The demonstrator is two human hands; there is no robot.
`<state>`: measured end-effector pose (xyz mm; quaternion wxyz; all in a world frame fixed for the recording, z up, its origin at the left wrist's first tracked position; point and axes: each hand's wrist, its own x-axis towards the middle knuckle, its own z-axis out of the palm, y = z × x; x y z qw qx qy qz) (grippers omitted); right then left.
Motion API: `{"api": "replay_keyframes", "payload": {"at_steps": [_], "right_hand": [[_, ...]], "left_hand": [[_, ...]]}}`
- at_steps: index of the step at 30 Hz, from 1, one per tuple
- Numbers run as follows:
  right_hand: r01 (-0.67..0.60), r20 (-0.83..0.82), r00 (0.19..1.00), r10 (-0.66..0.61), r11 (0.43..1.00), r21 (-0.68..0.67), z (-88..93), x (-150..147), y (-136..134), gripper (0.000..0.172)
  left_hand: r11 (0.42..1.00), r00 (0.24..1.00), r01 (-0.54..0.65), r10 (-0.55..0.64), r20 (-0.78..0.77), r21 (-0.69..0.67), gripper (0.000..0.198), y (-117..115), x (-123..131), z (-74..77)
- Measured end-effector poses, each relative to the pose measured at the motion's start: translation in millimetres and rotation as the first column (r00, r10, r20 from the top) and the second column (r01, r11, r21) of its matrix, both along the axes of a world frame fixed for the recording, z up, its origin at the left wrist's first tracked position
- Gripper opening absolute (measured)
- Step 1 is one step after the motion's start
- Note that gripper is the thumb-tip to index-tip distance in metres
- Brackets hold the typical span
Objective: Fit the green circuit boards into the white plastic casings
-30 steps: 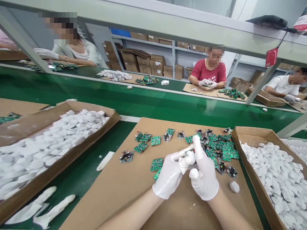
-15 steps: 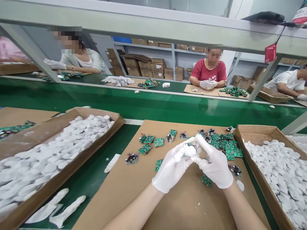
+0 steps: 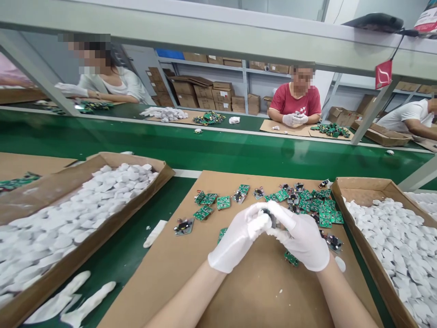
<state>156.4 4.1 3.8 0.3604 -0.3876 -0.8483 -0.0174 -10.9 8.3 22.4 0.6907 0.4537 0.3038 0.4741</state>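
In white gloves, my left hand (image 3: 235,237) and my right hand (image 3: 305,239) meet over the cardboard sheet. Both are closed around one small circuit board (image 3: 272,219), its dark parts showing between the fingertips. Fingers cover most of it, and I cannot tell whether a white piece is on it. Beyond my right hand lies a pile of green circuit boards (image 3: 322,205). More loose boards (image 3: 204,212) are scattered to the left, and another board (image 3: 291,258) lies under my right hand.
Cardboard trays of white pieces flank the sheet, the left tray (image 3: 136,193) and the right tray (image 3: 362,187). White finger-shaped scraps (image 3: 90,300) lie on the green surface. A green conveyor belt (image 3: 239,152) runs behind, under a metal frame (image 3: 218,29). Co-workers sit across it.
The item between my hands has turned: a round white face showed before, and dark parts show now. Both hands have shifted slightly left and down in view.
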Motion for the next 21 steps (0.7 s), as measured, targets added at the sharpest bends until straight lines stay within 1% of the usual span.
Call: {"api": "replay_keyframes", "payload": {"at_steps": [1,3,9,12,15,18,21], "right_hand": [[-0.004,0.012,1.000,0.004,1.000,0.002,0.1,-1,0,0.050],[-0.009,0.017,1.000,0.009,1.000,-0.012,0.8,-2,-1,0.051],[-0.046,0.024,0.999,0.049,0.993,-0.112,4.4,-4,-4,0.039],[-0.055,0.015,0.998,0.056,0.995,-0.088,3.5,-3,-2,0.043],[-0.059,-0.006,0.998,0.058,0.997,-0.044,2.1,0,-1,0.050],[-0.053,-0.008,0.999,0.053,0.998,-0.015,0.8,3,0,0.055],[-0.047,0.019,0.999,0.047,0.999,0.021,-1.4,4,0,0.055]], "left_hand": [[1.000,0.997,-0.013,0.013,-0.077,-0.001,0.007,0,-1,0.9],[1.000,0.985,-0.028,0.027,-0.173,0.000,0.006,-1,-1,1.3],[0.995,0.985,-0.099,0.101,-0.137,0.019,0.022,0,4,-7.7],[0.996,0.988,-0.093,0.091,-0.123,-0.005,0.035,1,7,-9.4],[0.998,0.996,-0.055,0.053,-0.073,-0.023,0.042,-1,7,-5.8],[1.000,0.998,-0.003,0.002,-0.069,-0.018,0.034,-1,6,-3.6],[1.000,0.990,-0.013,0.012,-0.142,-0.004,0.022,3,5,-8.8]]}}
